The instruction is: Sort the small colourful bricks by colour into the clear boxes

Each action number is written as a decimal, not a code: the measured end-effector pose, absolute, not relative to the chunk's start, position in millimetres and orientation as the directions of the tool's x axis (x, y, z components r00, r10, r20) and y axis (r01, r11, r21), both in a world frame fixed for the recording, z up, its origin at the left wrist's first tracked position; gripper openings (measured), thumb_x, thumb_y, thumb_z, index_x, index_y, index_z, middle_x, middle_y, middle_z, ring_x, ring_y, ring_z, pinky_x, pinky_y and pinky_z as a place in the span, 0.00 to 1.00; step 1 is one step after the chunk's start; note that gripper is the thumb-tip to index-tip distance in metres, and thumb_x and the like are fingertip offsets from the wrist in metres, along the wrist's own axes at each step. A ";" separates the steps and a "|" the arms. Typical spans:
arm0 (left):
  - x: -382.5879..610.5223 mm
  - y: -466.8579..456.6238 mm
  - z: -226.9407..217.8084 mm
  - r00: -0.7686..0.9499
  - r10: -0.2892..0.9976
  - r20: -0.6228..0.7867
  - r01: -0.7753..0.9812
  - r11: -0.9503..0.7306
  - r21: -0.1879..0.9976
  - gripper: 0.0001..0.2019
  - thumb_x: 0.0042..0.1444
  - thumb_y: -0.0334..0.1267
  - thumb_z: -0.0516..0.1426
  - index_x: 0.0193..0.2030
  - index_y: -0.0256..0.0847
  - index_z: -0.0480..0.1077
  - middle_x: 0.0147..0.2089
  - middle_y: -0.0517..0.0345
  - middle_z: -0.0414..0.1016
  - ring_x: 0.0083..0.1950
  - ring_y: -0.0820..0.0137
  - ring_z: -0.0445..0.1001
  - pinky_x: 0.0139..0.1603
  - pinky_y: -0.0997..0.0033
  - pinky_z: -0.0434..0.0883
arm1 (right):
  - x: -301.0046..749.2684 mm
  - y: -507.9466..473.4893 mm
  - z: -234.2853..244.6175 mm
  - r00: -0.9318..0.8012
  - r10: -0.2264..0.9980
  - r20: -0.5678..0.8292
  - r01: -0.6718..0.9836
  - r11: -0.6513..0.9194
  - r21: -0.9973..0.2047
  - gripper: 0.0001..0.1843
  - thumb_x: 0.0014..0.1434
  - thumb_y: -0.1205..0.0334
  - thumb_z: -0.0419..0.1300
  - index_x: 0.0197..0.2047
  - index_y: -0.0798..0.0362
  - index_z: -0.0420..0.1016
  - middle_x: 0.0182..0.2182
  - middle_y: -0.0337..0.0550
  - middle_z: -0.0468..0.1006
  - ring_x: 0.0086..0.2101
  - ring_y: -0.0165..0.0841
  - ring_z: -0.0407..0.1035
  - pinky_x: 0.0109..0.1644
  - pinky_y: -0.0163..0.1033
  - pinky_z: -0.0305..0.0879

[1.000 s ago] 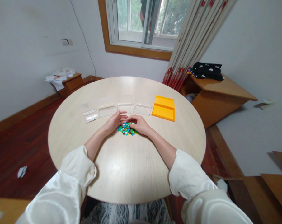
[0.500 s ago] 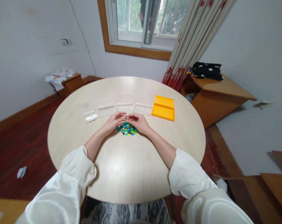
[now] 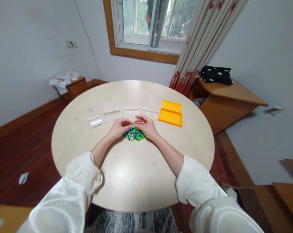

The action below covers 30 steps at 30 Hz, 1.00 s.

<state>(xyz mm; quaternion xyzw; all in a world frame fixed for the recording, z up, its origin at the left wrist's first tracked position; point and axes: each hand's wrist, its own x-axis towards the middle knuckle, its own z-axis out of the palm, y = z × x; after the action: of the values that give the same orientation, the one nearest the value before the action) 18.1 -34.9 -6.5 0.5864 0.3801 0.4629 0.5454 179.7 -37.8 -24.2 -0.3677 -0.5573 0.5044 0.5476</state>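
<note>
A low heap of small plastic building bricks (image 3: pixel 134 135), mostly green, blue, yellow and brown, lies on the round table. My left hand (image 3: pixel 119 128) comes in from the left with its fingers curled at the far side of the heap. Facing it, my right hand (image 3: pixel 146 127) has bent fingers, and its thumb points toward the left thumb. Between the fingertips shows a small green brick (image 3: pixel 133 124), which both hands appear to pinch. The finger pads are partly hidden and small in view.
Behind the hands stand several clear plastic boxes (image 3: pixel 112 115) in a row. An opened yellow case (image 3: pixel 170 118) lies to their right. The pale round table (image 3: pixel 134 181) has its front edge close to my body. A wooden cabinet (image 3: pixel 233 97) with folded black cloth (image 3: pixel 216 75) stands at the right.
My hands have drawn slightly apart at the fingertips, and the green brick shows more plainly between them. The right fingers have lifted a little. The view has shifted slightly.
</note>
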 end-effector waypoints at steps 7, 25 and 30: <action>18.0 -35.9 -5.6 0.273 0.954 0.123 -0.065 -0.109 0.992 0.15 0.31 0.42 0.69 0.26 0.35 0.74 0.26 0.55 0.76 0.29 0.70 0.72 0.38 0.67 0.69 | 179.9 -39.2 -22.7 -0.125 0.970 0.210 -0.143 0.192 -0.971 0.25 0.38 0.60 0.69 0.42 0.53 0.70 0.32 0.39 0.75 0.36 0.30 0.71 0.46 0.39 0.70; 16.9 -36.9 -3.9 0.275 0.952 0.135 -0.004 -0.139 0.990 0.13 0.35 0.42 0.68 0.27 0.37 0.77 0.28 0.53 0.77 0.32 0.66 0.73 0.42 0.62 0.69 | 180.7 -39.5 -22.1 -0.113 0.971 0.209 -0.125 0.195 -0.973 0.21 0.39 0.58 0.67 0.38 0.53 0.69 0.31 0.40 0.75 0.33 0.29 0.71 0.43 0.39 0.70; 15.5 -34.2 -5.2 0.215 0.969 0.122 -0.046 -0.115 0.992 0.13 0.35 0.41 0.68 0.27 0.37 0.76 0.28 0.53 0.77 0.31 0.66 0.73 0.39 0.63 0.70 | 180.4 -38.0 -23.7 -0.105 0.972 0.208 -0.083 0.200 -0.976 0.17 0.42 0.60 0.65 0.37 0.53 0.70 0.30 0.39 0.75 0.34 0.30 0.71 0.43 0.39 0.70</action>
<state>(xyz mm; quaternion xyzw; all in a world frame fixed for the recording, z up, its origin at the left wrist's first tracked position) 15.5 -34.2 -5.2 0.5722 0.4031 0.4797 0.5291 180.4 -38.0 -23.7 -0.3983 -0.5581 0.4912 0.5372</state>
